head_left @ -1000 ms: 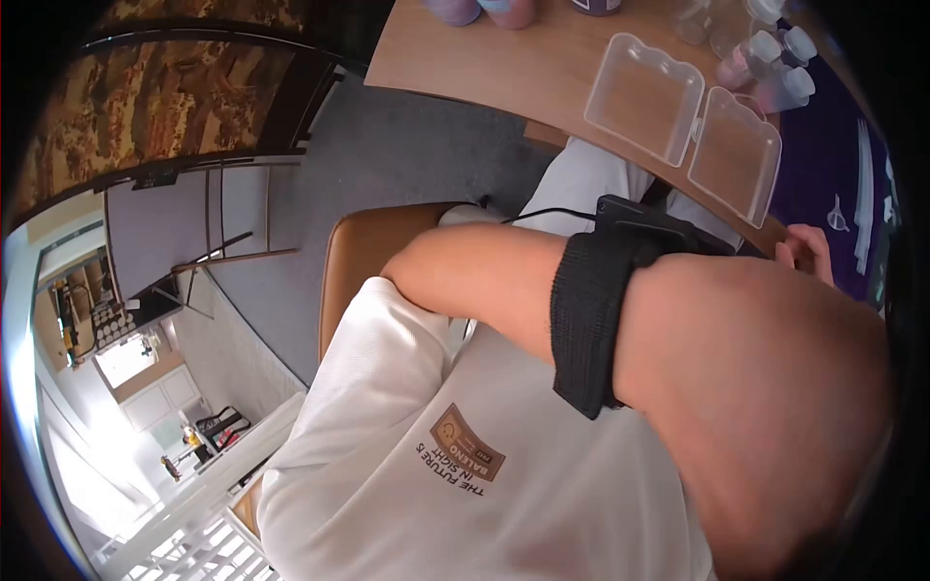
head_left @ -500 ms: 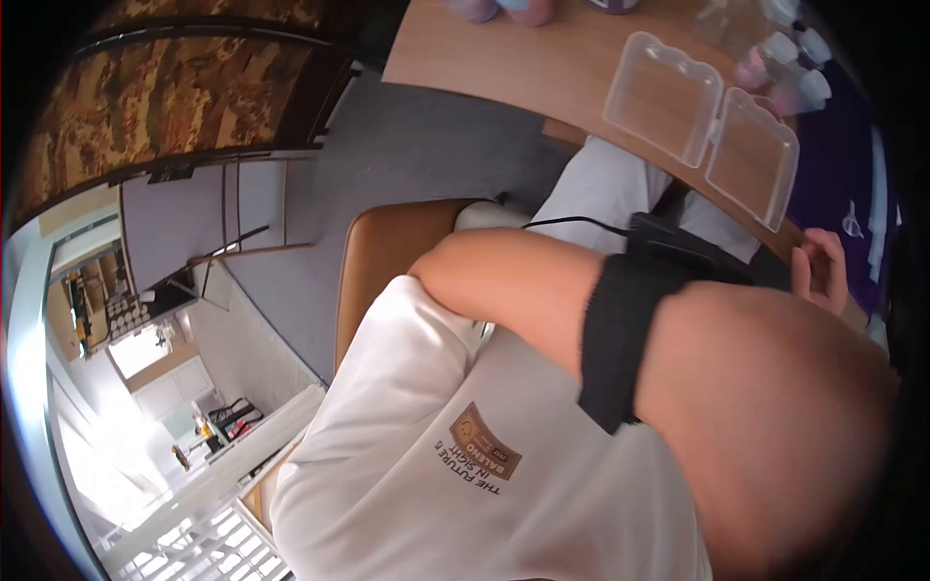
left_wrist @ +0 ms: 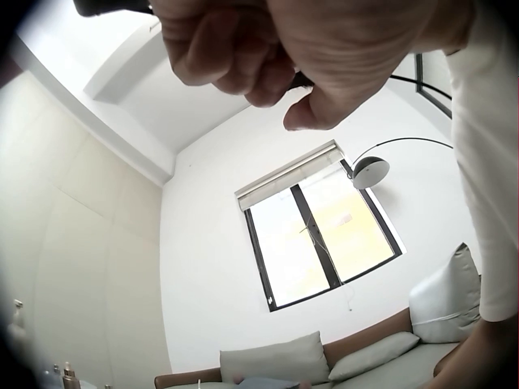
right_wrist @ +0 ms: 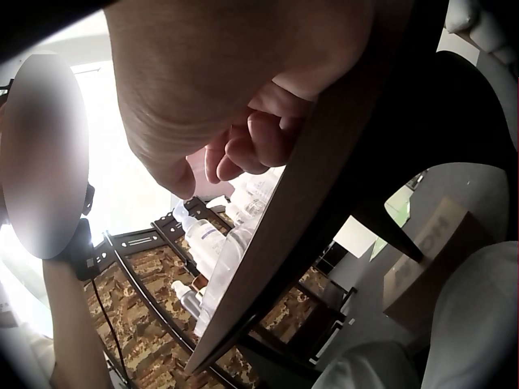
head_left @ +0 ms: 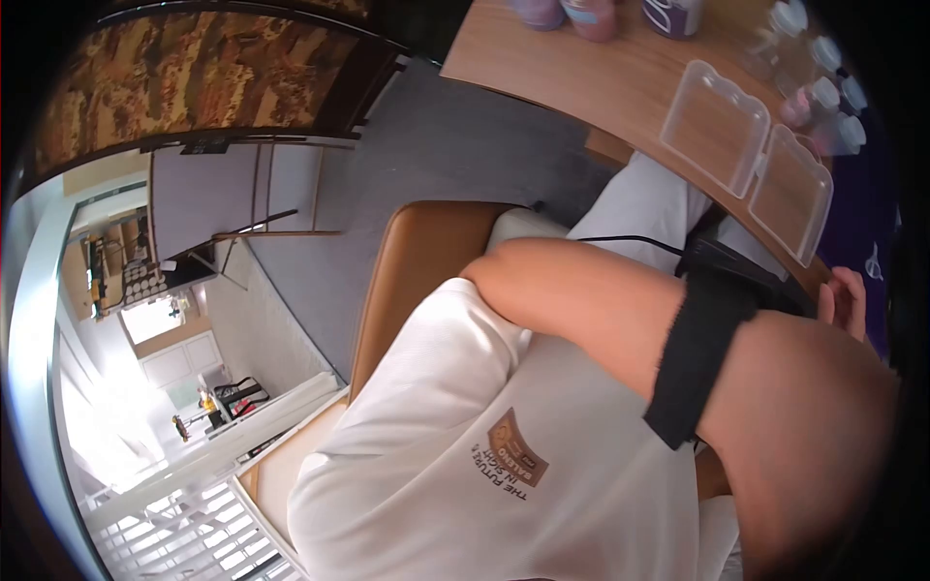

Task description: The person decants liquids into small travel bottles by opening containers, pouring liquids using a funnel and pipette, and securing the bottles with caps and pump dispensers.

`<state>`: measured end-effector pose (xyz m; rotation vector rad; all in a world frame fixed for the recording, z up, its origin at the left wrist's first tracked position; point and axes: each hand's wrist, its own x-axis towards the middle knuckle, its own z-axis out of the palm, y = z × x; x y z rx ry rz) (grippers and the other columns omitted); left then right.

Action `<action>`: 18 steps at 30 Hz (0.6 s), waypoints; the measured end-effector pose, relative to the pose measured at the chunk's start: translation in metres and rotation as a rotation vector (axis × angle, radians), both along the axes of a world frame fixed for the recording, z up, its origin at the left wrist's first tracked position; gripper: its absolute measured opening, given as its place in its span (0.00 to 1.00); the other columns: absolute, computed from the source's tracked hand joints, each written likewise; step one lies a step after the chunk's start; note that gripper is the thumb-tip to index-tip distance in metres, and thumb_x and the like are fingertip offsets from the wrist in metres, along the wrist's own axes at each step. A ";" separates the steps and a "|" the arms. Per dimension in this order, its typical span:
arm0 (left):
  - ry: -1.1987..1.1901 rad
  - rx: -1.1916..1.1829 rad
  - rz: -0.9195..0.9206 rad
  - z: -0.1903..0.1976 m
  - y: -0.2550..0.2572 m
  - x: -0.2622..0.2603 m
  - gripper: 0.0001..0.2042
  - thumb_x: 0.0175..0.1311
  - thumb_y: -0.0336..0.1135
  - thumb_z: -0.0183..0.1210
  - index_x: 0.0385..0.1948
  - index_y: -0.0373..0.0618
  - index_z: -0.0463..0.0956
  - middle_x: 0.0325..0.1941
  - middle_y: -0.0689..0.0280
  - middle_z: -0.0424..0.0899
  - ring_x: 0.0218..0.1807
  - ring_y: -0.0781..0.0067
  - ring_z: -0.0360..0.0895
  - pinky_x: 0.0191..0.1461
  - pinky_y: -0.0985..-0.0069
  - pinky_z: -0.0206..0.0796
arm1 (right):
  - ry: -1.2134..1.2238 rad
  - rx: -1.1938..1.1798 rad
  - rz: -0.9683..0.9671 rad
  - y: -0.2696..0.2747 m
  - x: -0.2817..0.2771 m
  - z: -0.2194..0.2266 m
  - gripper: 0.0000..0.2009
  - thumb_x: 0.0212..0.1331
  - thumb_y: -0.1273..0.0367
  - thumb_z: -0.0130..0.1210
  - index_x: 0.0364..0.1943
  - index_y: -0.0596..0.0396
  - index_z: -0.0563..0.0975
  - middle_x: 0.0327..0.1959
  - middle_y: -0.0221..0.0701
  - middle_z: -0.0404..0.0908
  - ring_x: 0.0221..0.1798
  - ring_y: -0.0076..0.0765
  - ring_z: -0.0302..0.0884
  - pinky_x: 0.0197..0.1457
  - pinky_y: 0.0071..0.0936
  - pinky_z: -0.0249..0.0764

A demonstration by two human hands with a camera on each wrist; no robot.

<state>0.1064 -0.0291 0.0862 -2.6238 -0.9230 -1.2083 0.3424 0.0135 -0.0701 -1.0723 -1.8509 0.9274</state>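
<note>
My left forearm wears a black strap (head_left: 699,353) in the head view and reaches up close to the camera, where it blurs. The left wrist view shows my left hand (left_wrist: 324,53) raised with curled fingers, a small black piece (left_wrist: 301,80) between thumb and fingertips. By the table's edge in the head view is my right hand (head_left: 847,302), fingers loosely bent; nothing shows in its grasp in the right wrist view. Nearest to it, a clear plastic case (head_left: 744,186) lies open, with several white-capped bottles (head_left: 823,95) beyond.
The wooden table (head_left: 552,79) bears purple and pink containers (head_left: 591,19) at its far side. A purple cloth (head_left: 852,194) lies at the right. A brown chair (head_left: 426,252) is behind me. Below the table in the right wrist view is a cardboard box (right_wrist: 430,259).
The head view has turned, so table, case and chair have shifted rightward in it. The strapped forearm has also moved right, still raised. My right hand remains near the table's edge.
</note>
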 end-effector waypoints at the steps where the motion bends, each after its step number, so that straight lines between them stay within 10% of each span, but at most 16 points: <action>1: 0.012 -0.004 -0.004 0.001 0.000 0.001 0.11 0.51 0.43 0.65 0.24 0.48 0.77 0.26 0.62 0.78 0.27 0.64 0.79 0.27 0.68 0.70 | -0.002 0.010 -0.002 0.001 0.004 -0.003 0.14 0.68 0.85 0.57 0.56 0.62 0.78 0.47 0.28 0.73 0.46 0.20 0.70 0.54 0.15 0.66; 10: 0.151 -0.087 0.014 0.017 0.001 -0.021 0.11 0.51 0.44 0.63 0.24 0.47 0.77 0.26 0.60 0.79 0.27 0.63 0.81 0.27 0.67 0.72 | 0.068 -0.064 -0.014 0.003 -0.018 -0.004 0.12 0.66 0.82 0.58 0.52 0.61 0.78 0.41 0.27 0.71 0.41 0.19 0.68 0.46 0.15 0.63; 12: 0.086 -0.264 -0.288 0.007 0.008 -0.057 0.12 0.53 0.46 0.63 0.26 0.49 0.77 0.26 0.63 0.80 0.25 0.66 0.81 0.25 0.66 0.72 | 0.126 -0.100 -0.077 -0.006 -0.039 0.006 0.12 0.65 0.82 0.59 0.52 0.61 0.78 0.39 0.27 0.71 0.39 0.19 0.67 0.43 0.15 0.62; 18: -0.006 -0.101 0.045 -0.042 0.004 -0.126 0.18 0.55 0.31 0.75 0.20 0.47 0.68 0.20 0.66 0.70 0.19 0.64 0.70 0.21 0.70 0.60 | 0.104 0.035 -0.024 -0.003 -0.043 0.042 0.11 0.58 0.82 0.63 0.45 0.60 0.81 0.30 0.22 0.71 0.28 0.13 0.62 0.29 0.16 0.55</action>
